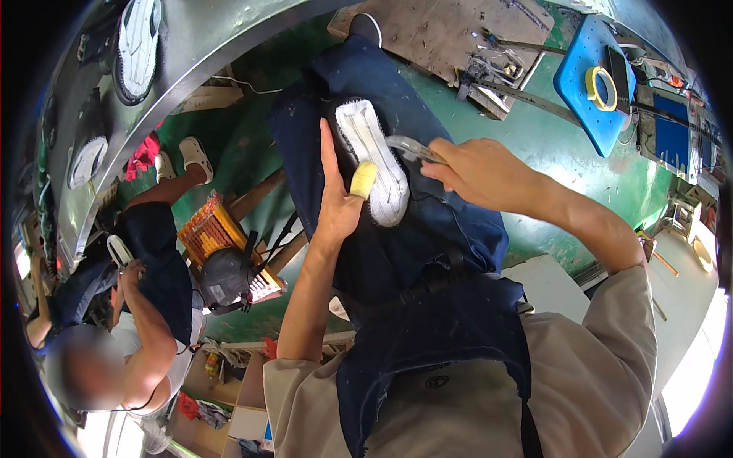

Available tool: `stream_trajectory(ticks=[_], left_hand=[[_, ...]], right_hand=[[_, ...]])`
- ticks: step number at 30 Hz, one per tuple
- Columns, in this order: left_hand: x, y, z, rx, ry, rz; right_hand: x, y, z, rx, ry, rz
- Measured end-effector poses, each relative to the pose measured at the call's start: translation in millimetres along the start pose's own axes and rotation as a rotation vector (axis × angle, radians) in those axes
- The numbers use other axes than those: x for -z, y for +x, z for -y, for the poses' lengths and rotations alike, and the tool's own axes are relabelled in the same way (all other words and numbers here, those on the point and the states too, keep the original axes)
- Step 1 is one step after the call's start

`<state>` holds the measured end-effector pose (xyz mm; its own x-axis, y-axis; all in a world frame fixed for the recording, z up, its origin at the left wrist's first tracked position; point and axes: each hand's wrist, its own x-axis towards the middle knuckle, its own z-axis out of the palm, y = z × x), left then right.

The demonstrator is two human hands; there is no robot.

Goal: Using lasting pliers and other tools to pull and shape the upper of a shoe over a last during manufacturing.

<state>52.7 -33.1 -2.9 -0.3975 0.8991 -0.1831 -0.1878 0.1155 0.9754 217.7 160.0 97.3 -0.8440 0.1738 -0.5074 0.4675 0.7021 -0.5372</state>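
Note:
A shoe upper [388,200] lies bottom up across my lap, its white underside ringed by a dark edge. My left hand [340,202] grips its left side, fingers stretched along the edge and the thumb over the underside. Yellow tape [364,179] wraps that thumb. In my right hand [481,172] is a grey curved hand tool [412,148], which looks like pincers. Its tip reaches the shoe's right edge; blur hides whether it touches. A dark blue apron [443,229] covers my legs under the shoe.
Dark shoes with white undersides [138,57] sit on a metal rack [217,61] at upper left. Left of me a seated co-worker [153,340] holds another shoe. A blue stool [574,76] bears a tape roll [601,88]. A wooden board [443,38] lies ahead.

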Motion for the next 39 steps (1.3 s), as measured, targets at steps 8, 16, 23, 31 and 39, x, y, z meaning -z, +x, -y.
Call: stream_trajectory(ticks=[8,16,23,31,39], left_hand=[[-1,1,3,0.009,0.124,-0.039],[-20,-6,-49,-0.284,0.641,0.071],[-6,45,-124,-0.56,0.779,0.062],[185,154,-215,-0.224,1.366,-0.782],[228,156,-197,-0.08,0.971,-0.78]], right_hand=[[-17,45,10,0.176,-0.19,-0.117],[66,20,-43,-0.17,0.782,-0.093],[45,-31,-79,-0.307,0.488,0.351],[65,-57,-53,-0.201,1.053,-0.232],[257,75,-60,-0.209,1.107,-0.888]])
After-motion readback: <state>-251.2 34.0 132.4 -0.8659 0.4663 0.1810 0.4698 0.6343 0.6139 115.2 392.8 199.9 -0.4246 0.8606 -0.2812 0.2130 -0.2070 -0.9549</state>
